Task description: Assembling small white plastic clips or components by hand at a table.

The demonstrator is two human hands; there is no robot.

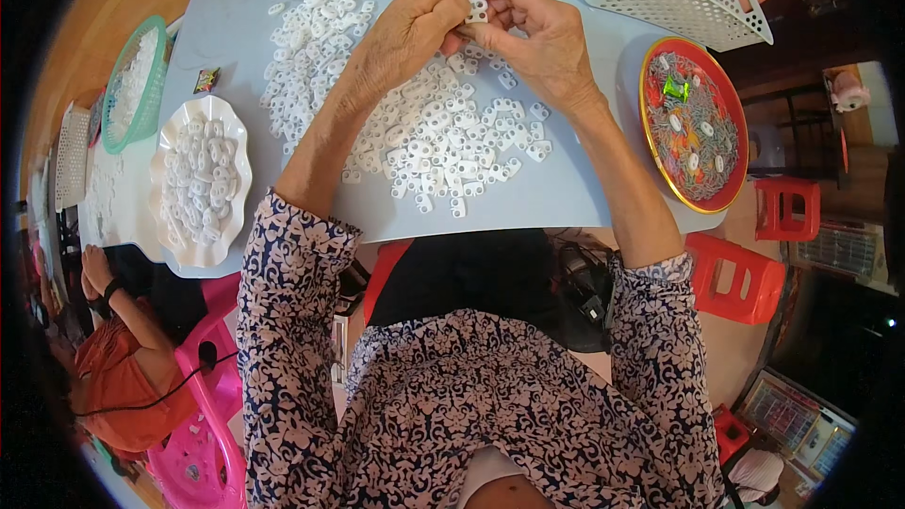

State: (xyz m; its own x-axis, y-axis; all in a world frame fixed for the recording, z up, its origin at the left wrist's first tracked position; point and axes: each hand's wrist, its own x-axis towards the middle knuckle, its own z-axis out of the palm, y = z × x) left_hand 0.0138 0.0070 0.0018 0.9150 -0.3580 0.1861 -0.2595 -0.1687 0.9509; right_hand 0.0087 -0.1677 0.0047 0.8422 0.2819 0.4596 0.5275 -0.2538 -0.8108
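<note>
Head view | I watch remotely from the wearer's head, left fisheye | facing steeply down past the patterned shirt [509, 358] to the table [566, 196] | near: left hand [415, 30] and right hand [547, 42] upper centre | wide, edges bowing toward a black rim

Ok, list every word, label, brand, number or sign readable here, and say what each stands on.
No text can be read in this view.
Small dark wrapper on the table: any print is too small.
Green wrapper in the red tray: too small.
Grid-patterned panel, lower right: too blurred.
White piece between left hand and right hand: no lettering can be made out.
</note>
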